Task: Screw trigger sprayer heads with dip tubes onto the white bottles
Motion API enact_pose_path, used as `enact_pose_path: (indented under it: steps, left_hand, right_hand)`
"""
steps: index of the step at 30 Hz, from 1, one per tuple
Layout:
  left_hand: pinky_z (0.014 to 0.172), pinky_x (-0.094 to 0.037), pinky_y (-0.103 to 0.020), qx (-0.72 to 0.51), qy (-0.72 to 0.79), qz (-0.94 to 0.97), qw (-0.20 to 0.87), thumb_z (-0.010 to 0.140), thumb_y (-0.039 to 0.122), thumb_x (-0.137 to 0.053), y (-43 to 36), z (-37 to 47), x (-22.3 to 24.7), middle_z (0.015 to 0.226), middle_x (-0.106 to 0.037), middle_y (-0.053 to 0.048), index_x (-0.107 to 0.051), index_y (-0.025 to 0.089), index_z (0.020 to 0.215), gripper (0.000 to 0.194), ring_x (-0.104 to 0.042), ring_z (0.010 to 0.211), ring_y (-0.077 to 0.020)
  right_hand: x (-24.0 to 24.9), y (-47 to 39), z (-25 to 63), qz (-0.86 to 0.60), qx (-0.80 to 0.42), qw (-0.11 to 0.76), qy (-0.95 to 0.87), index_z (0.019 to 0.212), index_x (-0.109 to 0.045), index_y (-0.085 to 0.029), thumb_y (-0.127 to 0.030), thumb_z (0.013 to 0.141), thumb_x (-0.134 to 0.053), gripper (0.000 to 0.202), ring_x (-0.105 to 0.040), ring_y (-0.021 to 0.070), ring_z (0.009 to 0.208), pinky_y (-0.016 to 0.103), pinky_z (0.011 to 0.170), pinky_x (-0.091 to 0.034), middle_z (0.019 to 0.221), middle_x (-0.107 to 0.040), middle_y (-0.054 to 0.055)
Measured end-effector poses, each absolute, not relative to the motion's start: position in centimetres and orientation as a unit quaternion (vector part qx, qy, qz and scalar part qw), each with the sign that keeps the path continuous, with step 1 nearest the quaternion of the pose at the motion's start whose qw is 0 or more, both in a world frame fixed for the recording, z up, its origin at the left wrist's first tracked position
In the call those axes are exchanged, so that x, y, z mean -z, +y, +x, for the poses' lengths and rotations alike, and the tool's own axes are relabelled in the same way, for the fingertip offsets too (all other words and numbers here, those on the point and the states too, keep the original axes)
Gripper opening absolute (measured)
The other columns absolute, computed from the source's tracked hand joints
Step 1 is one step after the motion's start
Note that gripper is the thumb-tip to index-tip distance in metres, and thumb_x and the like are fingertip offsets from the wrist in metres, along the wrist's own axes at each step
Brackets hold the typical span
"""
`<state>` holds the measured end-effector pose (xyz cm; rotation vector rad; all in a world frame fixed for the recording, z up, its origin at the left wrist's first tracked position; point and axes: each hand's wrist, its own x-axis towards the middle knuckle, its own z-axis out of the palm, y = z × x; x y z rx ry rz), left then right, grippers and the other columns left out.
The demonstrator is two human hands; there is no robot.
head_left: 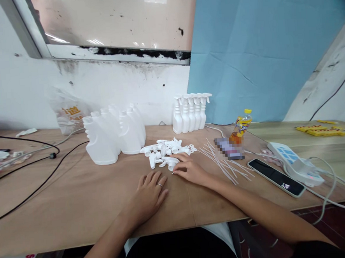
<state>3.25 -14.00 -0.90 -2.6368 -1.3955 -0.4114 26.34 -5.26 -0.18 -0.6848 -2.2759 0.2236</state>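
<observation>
My left hand (149, 195) lies palm down on the brown table, fingers apart, a ring on one, with nothing in it. At the near right edge of a loose pile of white spray heads (162, 147), my right hand (191, 170) has its fingers bent around one spray head (169, 162). Its palm side is hidden. Behind the pile to the left stand several white bottles without tops (103, 143). Farther back, several bottles with spray heads fitted (185, 114) stand in a row. Thin white tubes (221, 161) lie scattered to the right of my right hand.
On the right are a phone (276, 177), a power strip (296, 164) with cables, a drink bottle (241, 126) and a blurred flat item (229, 149). Black cables (44, 183) cross the table's left side. A plastic bag (69, 114) stands by the wall.
</observation>
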Motion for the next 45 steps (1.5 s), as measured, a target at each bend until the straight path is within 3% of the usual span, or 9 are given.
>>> enact_pose_path:
  steps: [7,10,15,20,28,31,36,41,45]
  left_hand:
    - [0.111,-0.038,-0.051,0.240,-0.457,-0.856,0.036,0.095,0.030,-0.056,-14.2,3.5,-0.2,0.151,-0.042,-0.013,-0.039,0.021,0.145,0.054,-0.038,0.140,-0.0313]
    - [0.112,-0.040,-0.046,0.280,-0.433,-0.857,-0.010,0.091,0.031,-0.063,-14.6,3.7,-0.6,0.147,-0.047,-0.010,-0.034,0.025,0.147,0.063,-0.044,0.136,-0.0276]
    - [0.098,-0.050,-0.038,0.269,-0.418,-0.861,-0.105,0.099,0.032,-0.054,-15.1,4.1,-0.7,0.132,-0.062,-0.004,-0.041,0.030,0.138,0.041,-0.061,0.117,-0.0221]
    - [0.093,-0.051,-0.032,0.263,-0.392,-0.870,-0.146,0.103,0.026,-0.041,-15.2,4.3,-0.6,0.127,-0.065,-0.002,-0.043,0.031,0.136,0.033,-0.064,0.112,-0.0190]
    - [0.100,-0.047,-0.036,0.270,-0.365,-0.886,-0.098,0.098,0.017,-0.045,-15.9,4.4,-1.6,0.129,-0.059,-0.005,-0.040,0.028,0.138,0.042,-0.057,0.117,-0.0204]
    - [0.102,-0.047,-0.038,0.249,-0.365,-0.890,-0.113,0.096,0.020,-0.051,-16.0,4.5,-1.7,0.134,-0.059,-0.005,-0.037,0.028,0.139,0.046,-0.057,0.120,-0.0217]
    - [0.096,-0.051,-0.034,0.242,-0.388,-0.872,-0.173,0.102,0.031,-0.047,-15.8,4.5,-1.4,0.132,-0.063,-0.003,-0.040,0.029,0.134,0.033,-0.063,0.115,-0.0199]
    - [0.093,-0.051,-0.033,0.233,-0.371,-0.882,-0.172,0.103,0.029,-0.044,-15.8,4.4,-1.4,0.127,-0.066,-0.003,-0.048,0.029,0.129,0.027,-0.064,0.115,-0.0203]
    - [0.093,-0.052,-0.035,0.219,-0.373,-0.892,-0.132,0.101,0.027,-0.046,-15.5,4.4,-1.3,0.128,-0.065,-0.004,-0.043,0.031,0.140,0.039,-0.064,0.113,-0.0218]
  right_hand:
    - [-0.2,-6.7,26.4,-0.223,-0.106,0.362,-0.899,0.093,-0.073,-0.021,-0.010,0.092,-0.059,0.018,-0.065,0.0226,0.113,0.041,0.101,-0.050,0.115,-0.073,0.008]
    - [-1.0,-9.3,26.6,-0.250,-0.188,0.381,-0.870,0.093,-0.074,-0.022,-0.013,0.091,-0.063,0.014,-0.067,0.0203,0.109,0.035,0.097,-0.052,0.114,-0.073,0.006]
    - [-1.3,-13.3,26.2,-0.311,-0.277,0.384,-0.824,0.092,-0.074,-0.024,-0.014,0.089,-0.066,0.013,-0.069,0.0194,0.104,0.034,0.096,-0.052,0.110,-0.074,0.002]
    - [-0.3,-14.9,25.7,-0.308,-0.201,0.389,-0.845,0.095,-0.071,-0.025,-0.015,0.094,-0.062,0.014,-0.066,0.0213,0.106,0.037,0.096,-0.051,0.112,-0.072,0.003]
    - [0.1,-15.1,25.8,-0.303,-0.185,0.430,-0.830,0.102,-0.068,-0.026,-0.016,0.096,-0.056,0.017,-0.067,0.0204,0.104,0.034,0.094,-0.051,0.109,-0.072,0.003]
    - [0.1,-15.3,25.8,-0.325,-0.197,0.445,-0.811,0.101,-0.066,-0.026,-0.017,0.094,-0.058,0.014,-0.068,0.0191,0.097,0.032,0.091,-0.051,0.104,-0.073,0.002]
    - [-0.2,-15.5,25.7,-0.342,-0.184,0.452,-0.803,0.101,-0.062,-0.025,-0.019,0.093,-0.058,0.010,-0.067,0.0184,0.089,0.030,0.084,-0.052,0.098,-0.071,0.002]
    - [-0.2,-15.4,25.8,-0.311,-0.161,0.462,-0.815,0.105,-0.062,-0.025,-0.017,0.096,-0.052,0.015,-0.067,0.0199,0.102,0.032,0.091,-0.053,0.108,-0.071,0.005]
    - [0.3,-15.3,25.8,-0.317,-0.138,0.449,-0.824,0.115,-0.060,-0.025,-0.020,0.094,-0.058,0.022,-0.067,0.0230,0.105,0.036,0.094,-0.055,0.112,-0.070,0.008]
